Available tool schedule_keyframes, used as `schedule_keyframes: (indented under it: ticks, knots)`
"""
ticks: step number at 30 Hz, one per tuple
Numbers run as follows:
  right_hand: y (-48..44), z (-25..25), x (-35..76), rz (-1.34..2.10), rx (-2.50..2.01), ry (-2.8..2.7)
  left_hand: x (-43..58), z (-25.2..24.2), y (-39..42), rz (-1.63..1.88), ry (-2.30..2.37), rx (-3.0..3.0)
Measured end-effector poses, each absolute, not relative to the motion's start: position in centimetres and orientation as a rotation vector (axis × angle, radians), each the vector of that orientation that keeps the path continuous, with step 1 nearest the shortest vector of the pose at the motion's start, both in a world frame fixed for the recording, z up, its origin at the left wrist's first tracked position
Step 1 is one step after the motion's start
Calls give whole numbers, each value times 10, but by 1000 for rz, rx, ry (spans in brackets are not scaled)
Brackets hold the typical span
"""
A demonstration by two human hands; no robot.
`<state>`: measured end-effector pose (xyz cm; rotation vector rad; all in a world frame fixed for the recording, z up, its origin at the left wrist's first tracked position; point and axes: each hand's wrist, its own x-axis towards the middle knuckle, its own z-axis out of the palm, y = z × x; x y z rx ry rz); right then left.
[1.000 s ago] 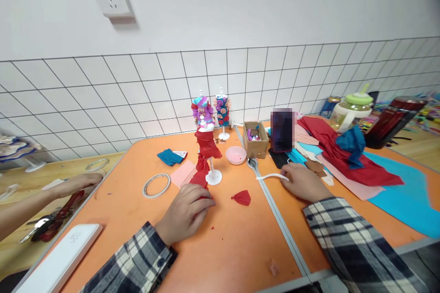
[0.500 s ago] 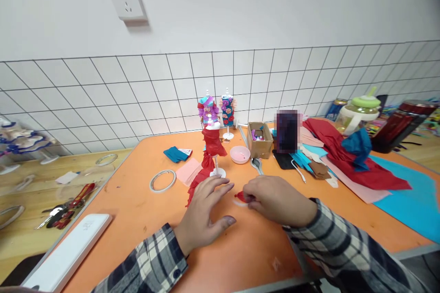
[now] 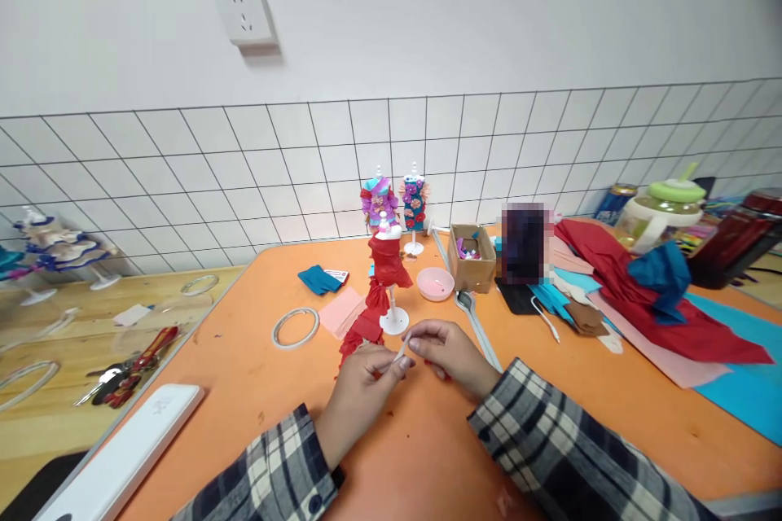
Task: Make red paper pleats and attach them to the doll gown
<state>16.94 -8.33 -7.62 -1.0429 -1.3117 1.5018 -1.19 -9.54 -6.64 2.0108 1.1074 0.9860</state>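
The right hand (image 3: 452,352) has moved in against the left hand (image 3: 358,391). Both pinch a thin white strip (image 3: 402,347) near the red-dressed mannequin (image 3: 388,260).

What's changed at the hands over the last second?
Right hand moved left, bringing the white strip; left hand now pinches it too. Another person's hand left the view. Red-dressed stand, bowl and box stayed put.
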Motion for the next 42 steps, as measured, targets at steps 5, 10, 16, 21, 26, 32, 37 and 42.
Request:
schedule_keyframes:
  ticks: [5, 10, 16, 21, 26, 32, 37, 42]
  knots:
    - [-83, -83, 161, 1558, -900, -1043, -11, -77, -91, 894, 1137, 1958]
    - [-68, -72, 191, 1411, -755, -751, -20, -74, -85, 1130, 1247, 2141]
    - [-60, -60, 223, 1522, -605, -940, -10, -72, -107, 723, 313, 2868]
    - [-74, -56, 217, 1392, -617, -1368, -12, -70, -117, 1559, 777, 2677]
    - [-92, -53, 191, 1189, -636, -1748, -16, -56, -104, 1308, 1195, 2590]
    - [-109, -35, 212, 808, -987, -2002, -19, -54, -95, 1148, 1006, 2274]
    - [-178, -43, 262, 621, -1239, -2375, -27, -55, -86, 1135, 892, 1417]
    - [-223, -93, 276, 607, -1239, -2383, -27, -58, -89, 1064, 608, 923]
